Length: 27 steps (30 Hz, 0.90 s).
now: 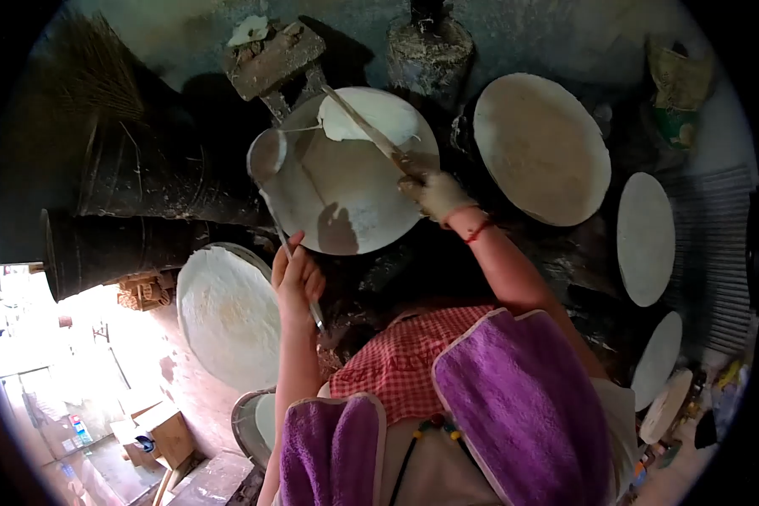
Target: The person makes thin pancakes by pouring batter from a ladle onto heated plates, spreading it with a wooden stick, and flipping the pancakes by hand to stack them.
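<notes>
My left hand [297,277] is closed around the thin handle of a metal ladle [267,155]. The ladle's bowl hangs over the left rim of a round griddle [354,211], and a thin white strand links it to a pool of white batter [346,122] on the far part of the plate. In my right hand [441,196], which wears a pale glove, is a long wooden paddle [358,124]. It slants across the batter toward the far left. Shadows of the ladle and a hand fall on the griddle's surface.
Round plates stand to the right [541,148] and farther right [646,240]. A pale flat sheet lies on the round plate [232,316] at left, above a bucket [249,426]. Behind are a crusted stand [276,63], a pipe base [430,55] and a straw broom [97,67].
</notes>
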Motion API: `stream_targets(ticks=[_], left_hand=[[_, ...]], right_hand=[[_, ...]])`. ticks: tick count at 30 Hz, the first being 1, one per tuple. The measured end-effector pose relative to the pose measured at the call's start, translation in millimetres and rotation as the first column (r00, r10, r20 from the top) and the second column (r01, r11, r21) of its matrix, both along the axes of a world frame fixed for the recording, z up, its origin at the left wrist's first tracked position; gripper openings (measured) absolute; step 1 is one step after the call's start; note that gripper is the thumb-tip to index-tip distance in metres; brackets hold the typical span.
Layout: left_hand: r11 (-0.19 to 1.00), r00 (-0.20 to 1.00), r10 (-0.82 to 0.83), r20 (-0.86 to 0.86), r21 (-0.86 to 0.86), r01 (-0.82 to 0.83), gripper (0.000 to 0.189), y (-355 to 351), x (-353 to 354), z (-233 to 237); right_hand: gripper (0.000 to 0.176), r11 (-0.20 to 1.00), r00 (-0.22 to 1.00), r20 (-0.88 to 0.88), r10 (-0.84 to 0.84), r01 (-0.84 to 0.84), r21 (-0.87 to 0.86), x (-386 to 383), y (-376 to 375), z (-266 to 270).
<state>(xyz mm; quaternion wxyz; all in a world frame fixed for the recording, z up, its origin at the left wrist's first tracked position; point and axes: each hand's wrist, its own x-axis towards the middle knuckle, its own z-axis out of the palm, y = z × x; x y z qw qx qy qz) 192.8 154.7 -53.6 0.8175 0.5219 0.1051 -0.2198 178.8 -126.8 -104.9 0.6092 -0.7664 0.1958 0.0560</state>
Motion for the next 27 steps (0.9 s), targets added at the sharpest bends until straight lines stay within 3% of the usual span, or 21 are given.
stream_targets(ticks=[1, 2, 4, 5, 6, 7, 8, 9, 10, 12, 14, 15, 18, 19, 20, 22, 24, 26, 27], left_hand=[[0.997, 0.999, -0.042, 0.021, -0.066, 0.043, 0.032, 19.9, -12.7, 4.7], [0.994, 0.999, -0.045, 0.006, -0.101, 0.046, 0.033, 40.0, -25.1, 8.6], [0.998, 0.998, 0.053, 0.034, -0.015, -0.053, 0.034, 58.9, -54.0, 27.8], [0.998, 0.998, 0.060, 0.016, 0.007, -0.060, 0.034, 61.8, -57.9, 23.0], [0.998, 0.998, 0.056, -0.005, 0.034, -0.056, 0.035, 64.1, -61.0, 16.8], [0.999, 0.999, 0.039, -0.015, 0.022, -0.039, 0.035, 66.7, -60.1, 9.5], [0.996, 0.998, 0.010, -0.055, 0.088, -0.005, 0.035, 69.8, -55.8, 0.9], [0.988, 0.995, -0.023, -0.097, 0.152, 0.038, 0.036, 69.4, -53.1, -6.3], [0.985, 0.995, 0.032, -0.092, 0.171, -0.016, 0.034, 66.0, -54.0, -10.3], [0.973, 0.993, 0.118, -0.003, 0.200, -0.115, 0.032, 69.4, -64.0, 8.6], [0.945, 0.963, 0.262, 0.069, 0.185, -0.270, 0.032, 74.1, -79.8, 39.1], [0.937, 0.958, 0.246, 0.148, 0.217, -0.274, 0.033, 87.0, -85.2, 34.4], [0.938, 0.943, 0.218, 0.251, 0.212, -0.273, 0.032, 105.2, -82.1, 9.1], [0.942, 0.960, 0.218, 0.177, 0.218, -0.254, 0.031, 106.5, -78.7, -3.6], [0.942, 0.970, 0.220, 0.098, 0.235, -0.238, 0.030, 112.1, -76.9, -7.0], [0.904, 0.929, 0.343, 0.138, 0.219, -0.366, 0.028, 96.7, -82.4, 8.8], [0.857, 0.881, 0.397, 0.258, 0.239, -0.457, 0.029, 94.6, -90.7, 19.9], [0.812, 0.816, 0.411, 0.406, 0.244, -0.530, 0.029, 101.9, -95.2, 9.7], [0.824, 0.820, 0.425, 0.383, 0.212, -0.526, 0.028, 101.2, -96.7, 8.5]], right_hand=[[0.042, 1.000, 1.000, -0.018, -0.004, 0.004, -0.015, -14.7, -3.6, -2.9], [0.040, 0.991, 0.993, -0.038, -0.114, 0.116, 0.067, -38.7, -9.2, -9.3], [0.035, 0.924, 0.948, -0.073, -0.310, 0.319, 0.211, -68.4, -15.2, -5.8], [0.035, 0.924, 0.906, -0.211, -0.366, 0.381, 0.032, -72.0, 1.2, -3.1], [0.040, 0.954, 0.938, -0.229, -0.259, 0.286, 0.093, -65.9, 19.8, 3.5], [0.043, 0.955, 0.975, 0.049, -0.217, 0.202, 0.219, -57.7, 31.2, -29.4], [0.045, 0.951, 0.968, -0.165, -0.186, 0.220, 0.217, -40.6, 42.6, 1.4], [0.043, 0.992, 0.988, 0.088, -0.125, 0.127, -0.007, -26.6, 42.9, -11.8], [0.041, 0.982, 0.988, -0.138, -0.070, 0.093, 0.166, -15.2, 35.9, 2.1], [0.041, 0.995, 0.984, -0.154, -0.089, 0.095, 0.033, -12.3, 16.8, 18.5], [0.041, 0.983, 0.988, -0.046, -0.146, 0.150, 0.103, -31.9, -13.8, 6.8], [0.041, 0.899, 0.952, -0.147, -0.267, 0.301, 0.319, -38.9, -16.5, 10.2], [0.038, 0.919, 0.951, -0.162, -0.263, 0.298, 0.260, -33.5, 26.2, 3.7], [0.038, 0.924, 0.960, -0.151, -0.237, 0.270, 0.270, -23.9, 28.5, 0.8], [0.038, 0.958, 0.979, -0.113, -0.172, 0.192, 0.212, -15.6, 32.2, -4.7], [0.036, 0.995, 0.998, -0.038, -0.043, 0.046, 0.087, -4.9, 31.1, -6.9], [0.046, 0.953, 0.997, -0.034, -0.065, 0.072, 0.295, -18.5, 1.6, 7.0], [0.048, 0.969, 0.995, -0.051, -0.082, 0.092, 0.230, -21.5, -13.5, 12.6], [0.042, 0.952, 0.983, -0.112, -0.143, 0.167, 0.256, -17.9, -14.3, 7.3]])
